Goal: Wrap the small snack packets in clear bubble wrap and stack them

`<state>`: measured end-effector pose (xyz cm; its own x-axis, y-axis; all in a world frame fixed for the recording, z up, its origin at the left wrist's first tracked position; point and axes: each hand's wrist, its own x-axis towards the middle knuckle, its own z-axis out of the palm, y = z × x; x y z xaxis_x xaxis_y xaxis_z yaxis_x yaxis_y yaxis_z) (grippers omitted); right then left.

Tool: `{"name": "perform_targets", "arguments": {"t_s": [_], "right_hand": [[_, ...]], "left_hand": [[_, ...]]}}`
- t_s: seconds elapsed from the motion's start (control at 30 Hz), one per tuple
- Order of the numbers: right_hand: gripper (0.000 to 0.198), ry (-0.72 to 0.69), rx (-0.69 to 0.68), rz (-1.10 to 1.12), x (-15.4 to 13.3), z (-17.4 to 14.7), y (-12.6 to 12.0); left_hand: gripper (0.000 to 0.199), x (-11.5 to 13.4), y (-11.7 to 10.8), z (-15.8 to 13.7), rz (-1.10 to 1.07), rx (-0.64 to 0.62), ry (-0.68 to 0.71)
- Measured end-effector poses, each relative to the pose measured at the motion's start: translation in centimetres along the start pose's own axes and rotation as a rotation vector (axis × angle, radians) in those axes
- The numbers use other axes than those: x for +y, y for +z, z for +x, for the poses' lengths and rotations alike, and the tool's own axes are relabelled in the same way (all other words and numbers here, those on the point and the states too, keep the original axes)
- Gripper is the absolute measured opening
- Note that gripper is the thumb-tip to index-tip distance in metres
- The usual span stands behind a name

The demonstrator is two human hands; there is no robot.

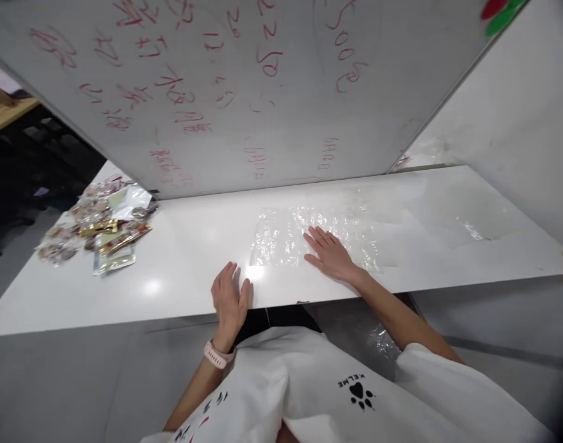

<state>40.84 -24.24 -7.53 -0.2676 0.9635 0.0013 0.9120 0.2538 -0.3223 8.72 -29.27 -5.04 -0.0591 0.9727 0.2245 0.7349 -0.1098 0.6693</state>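
A: Where is the plastic found?

B: A thin, clear, crinkled plastic sheet (276, 239) is spread on the long, glossy white table (184, 252), its surface broken by bright glints. Its middle is partly hidden by the right hand (328, 253).

A: How are the hands held?

B: The right is laid flat on the sheet, fingers extended and slightly parted. The left hand (228, 298), banded in pale pink rubber (218, 357), is held near the table's front edge, thumb spread from loosely bent fingers; whether the tabletop is touched cannot be told.

A: And around them?

B: Behind, the view is blocked by a large whiteboard with red handwriting (290, 123). At the left, clear and gold packets (99, 227) are heaped.
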Motion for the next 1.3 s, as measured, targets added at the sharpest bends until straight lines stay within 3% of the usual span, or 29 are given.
{"name": "perform_targets", "arguments": {"t_s": [0.13,0.23,0.3,0.4,0.47,0.53,0.67,0.8,0.93,1.03,1.2,1.3], "right_hand": [[0.072,-0.096,-0.018,0.089,-7.4,0.6,2.0],[0.068,-0.159,0.008,0.207,-10.4,1.3,1.9],[0.061,-0.045,0.162,0.268,-9.5,1.5,0.8],[0.059,0.425,0.528,0.215,-4.5,1.0,-1.5],[0.064,0.715,0.567,0.123,-0.6,0.1,-2.5],[0.065,0.824,0.510,0.058,2.0,-0.7,-2.6],[0.053,0.757,0.396,0.085,2.4,-1.2,-1.7],[0.045,0.756,0.398,0.134,0.8,-1.1,-1.4],[0.049,0.698,0.435,0.120,0.6,-1.8,-1.4],[0.044,0.713,0.444,0.135,0.7,-2.2,-1.3],[0.040,0.614,0.344,0.220,-0.8,-1.5,-0.9],[0.027,0.545,0.386,0.177,-2.3,-1.0,-0.9]], "left_hand": [[0.061,0.6,-2.2,0.1,-0.344,-0.088,-0.256],[0.068,-0.4,-3.6,1.1,-0.436,-0.017,-0.330],[0.071,-1.5,-4.5,2.0,-0.436,0.027,-0.397],[0.068,-2.9,-5.6,3.4,-0.399,-0.038,-0.460],[0.065,-3.1,-5.7,4.3,-0.371,-0.145,-0.428],[0.065,-2.4,-5.2,5.0,-0.302,-0.246,-0.383],[0.069,0.1,-2.8,5.8,-0.076,-0.349,-0.294],[0.057,1.3,-1.1,5.6,0.083,-0.377,-0.191],[0.054,-0.3,-2.3,5.6,0.240,-0.260,-0.069],[0.052,-2.0,-3.7,6.2,0.267,-0.249,-0.140],[0.029,-2.4,-3.5,6.6,0.240,-0.239,-0.176],[0.010,-2.2,-3.4,6.3,0.180,-0.243,-0.159]]}}
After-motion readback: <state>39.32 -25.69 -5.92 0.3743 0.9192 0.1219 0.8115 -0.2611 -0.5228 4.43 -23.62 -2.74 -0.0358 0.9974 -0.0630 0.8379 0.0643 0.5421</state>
